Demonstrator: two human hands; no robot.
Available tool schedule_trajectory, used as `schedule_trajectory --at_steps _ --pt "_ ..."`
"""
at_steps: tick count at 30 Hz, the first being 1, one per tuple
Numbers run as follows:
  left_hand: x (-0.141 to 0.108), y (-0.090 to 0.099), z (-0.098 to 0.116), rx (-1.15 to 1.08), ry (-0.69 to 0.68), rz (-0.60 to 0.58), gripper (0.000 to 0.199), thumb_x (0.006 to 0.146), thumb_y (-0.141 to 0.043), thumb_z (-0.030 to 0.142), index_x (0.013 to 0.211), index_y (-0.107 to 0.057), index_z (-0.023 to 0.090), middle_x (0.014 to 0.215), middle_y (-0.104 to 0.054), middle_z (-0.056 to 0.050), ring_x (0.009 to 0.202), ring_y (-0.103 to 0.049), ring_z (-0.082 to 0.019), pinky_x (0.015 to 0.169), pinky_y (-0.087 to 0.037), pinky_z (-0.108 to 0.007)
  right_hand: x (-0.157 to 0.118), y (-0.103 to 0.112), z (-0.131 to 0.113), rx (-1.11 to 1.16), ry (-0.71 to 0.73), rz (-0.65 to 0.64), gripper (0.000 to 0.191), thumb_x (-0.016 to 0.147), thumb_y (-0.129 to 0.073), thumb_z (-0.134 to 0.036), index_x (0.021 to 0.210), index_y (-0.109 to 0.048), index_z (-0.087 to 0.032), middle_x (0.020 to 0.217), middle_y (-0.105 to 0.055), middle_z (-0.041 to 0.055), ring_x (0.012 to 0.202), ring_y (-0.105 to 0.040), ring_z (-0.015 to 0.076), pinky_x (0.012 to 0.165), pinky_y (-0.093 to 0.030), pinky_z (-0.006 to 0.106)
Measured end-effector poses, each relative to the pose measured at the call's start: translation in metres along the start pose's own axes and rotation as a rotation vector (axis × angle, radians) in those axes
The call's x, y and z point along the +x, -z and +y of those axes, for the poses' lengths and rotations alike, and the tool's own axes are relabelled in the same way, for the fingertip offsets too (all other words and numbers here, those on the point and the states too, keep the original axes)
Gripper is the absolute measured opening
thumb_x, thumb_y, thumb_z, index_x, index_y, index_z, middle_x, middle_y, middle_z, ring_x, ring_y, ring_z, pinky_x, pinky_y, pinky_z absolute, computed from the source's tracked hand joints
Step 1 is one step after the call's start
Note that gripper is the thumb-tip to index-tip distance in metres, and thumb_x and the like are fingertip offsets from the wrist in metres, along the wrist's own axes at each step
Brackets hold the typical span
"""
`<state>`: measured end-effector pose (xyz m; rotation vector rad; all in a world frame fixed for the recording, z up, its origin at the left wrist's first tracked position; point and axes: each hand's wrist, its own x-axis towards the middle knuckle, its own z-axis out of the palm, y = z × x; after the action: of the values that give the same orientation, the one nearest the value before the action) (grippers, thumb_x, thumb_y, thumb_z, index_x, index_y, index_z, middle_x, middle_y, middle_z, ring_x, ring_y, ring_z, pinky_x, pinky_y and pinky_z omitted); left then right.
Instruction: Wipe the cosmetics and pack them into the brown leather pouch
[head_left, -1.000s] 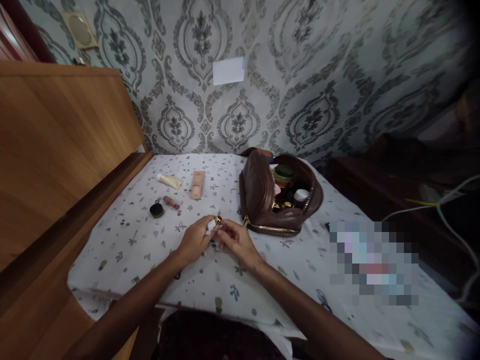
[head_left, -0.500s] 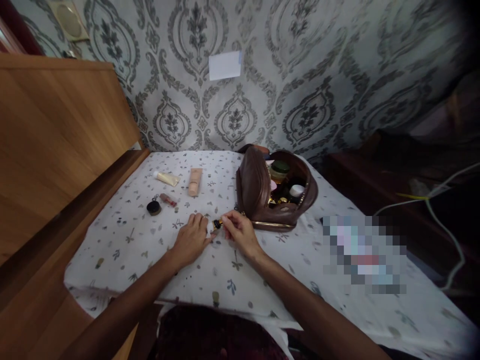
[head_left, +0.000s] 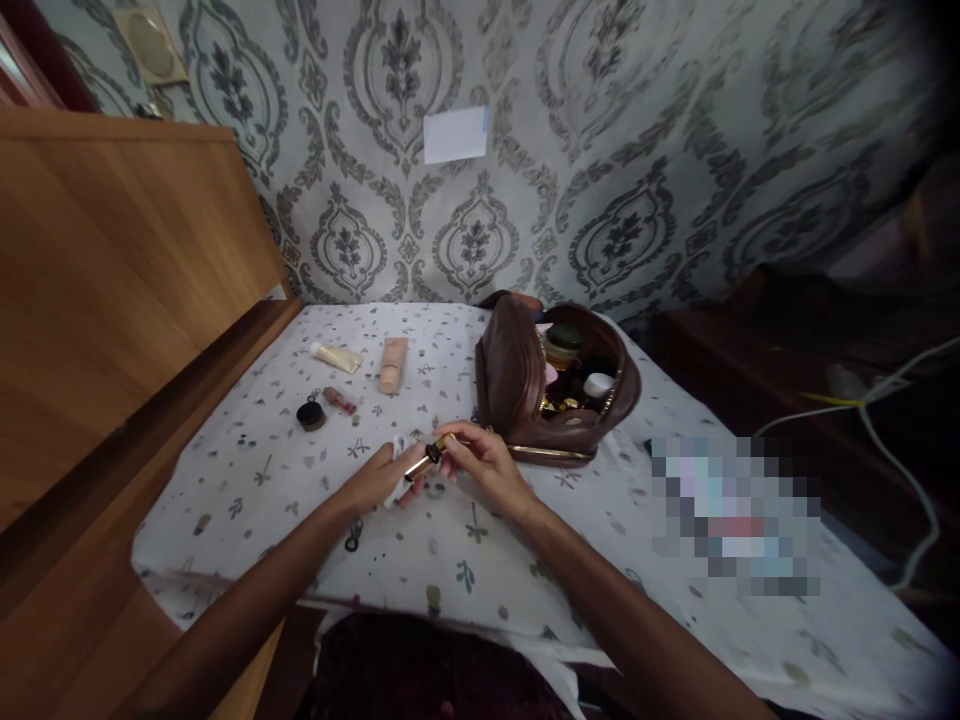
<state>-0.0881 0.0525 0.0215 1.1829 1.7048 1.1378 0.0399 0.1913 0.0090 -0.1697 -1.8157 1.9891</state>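
A slim gold-and-black cosmetic tube (head_left: 424,461), shaped like a lipstick, is held slantwise between my two hands just above the white patterned cloth. My right hand (head_left: 486,462) pinches its upper gold end between thumb and fingers. Around the lower end, my left hand (head_left: 380,478) is closed, with a white wipe or tissue (head_left: 394,494) bunched in it. The left fingers are partly hidden behind the hand. To the right of my right hand stands an open brown cosmetics bag (head_left: 511,365) with jars and gold-coloured items inside.
Left of the bag lie a peach tube (head_left: 393,364), a cream tube (head_left: 339,357), a small reddish tube (head_left: 339,400) and a black-lidded jar (head_left: 309,415). A blurred-out flat item (head_left: 731,515) lies at right. A wooden panel (head_left: 135,260) borders the left side.
My left hand has turned from lying palm-down on the cloth to gripping the tube's lower end. More of the tube and white wipe now shows; the right hand keeps its pinch.
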Motion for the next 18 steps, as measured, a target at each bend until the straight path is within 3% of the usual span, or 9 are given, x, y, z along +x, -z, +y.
schedule_trajectory --at_steps 5,8,14,18 --pt "0.001 -0.002 -0.002 -0.453 0.163 -0.358 0.066 0.076 -0.046 0.081 0.085 -0.058 0.016 0.057 -0.063 0.0 0.035 -0.047 -0.01 0.036 -0.033 -0.022 -0.004 -0.004 -0.005 0.008 -0.088 -0.139 0.043 0.085 -0.063 -0.053 0.109 -0.065 -0.016 0.062 -0.062 -0.0017 0.054 -0.058 0.0117 0.055 -0.045 0.024" --pt "0.001 -0.004 -0.007 -0.631 0.181 -0.457 0.067 0.064 -0.066 0.077 0.086 -0.058 0.015 0.055 -0.062 0.0 0.033 -0.047 -0.009 0.033 -0.029 -0.019 -0.005 -0.008 -0.009 -0.019 -0.074 -0.11 0.043 0.083 -0.065 -0.053 0.106 -0.067 -0.017 0.062 -0.06 -0.0024 0.053 -0.057 0.0111 0.052 -0.043 0.023" --pt "-0.003 -0.014 0.0 -0.796 0.1 -0.414 0.062 0.054 -0.081 0.066 0.081 -0.058 0.014 0.051 -0.049 0.007 0.034 -0.032 -0.002 0.032 -0.02 -0.016 -0.016 0.001 -0.038 -0.239 0.105 0.02 0.033 0.088 -0.062 -0.049 0.095 -0.069 -0.018 0.066 -0.063 -0.0001 0.056 -0.057 0.0122 0.054 -0.047 0.024" --pt "0.005 -0.028 0.022 -0.966 0.22 -0.174 0.054 0.058 -0.085 0.057 0.079 -0.056 0.016 0.05 -0.038 0.011 0.036 -0.023 0.0 0.033 -0.017 -0.013 -0.042 0.01 -0.062 -0.649 0.427 0.118 0.017 0.094 -0.058 -0.033 0.094 -0.068 -0.019 0.077 -0.068 0.0031 0.068 -0.063 0.0144 0.062 -0.05 0.025"
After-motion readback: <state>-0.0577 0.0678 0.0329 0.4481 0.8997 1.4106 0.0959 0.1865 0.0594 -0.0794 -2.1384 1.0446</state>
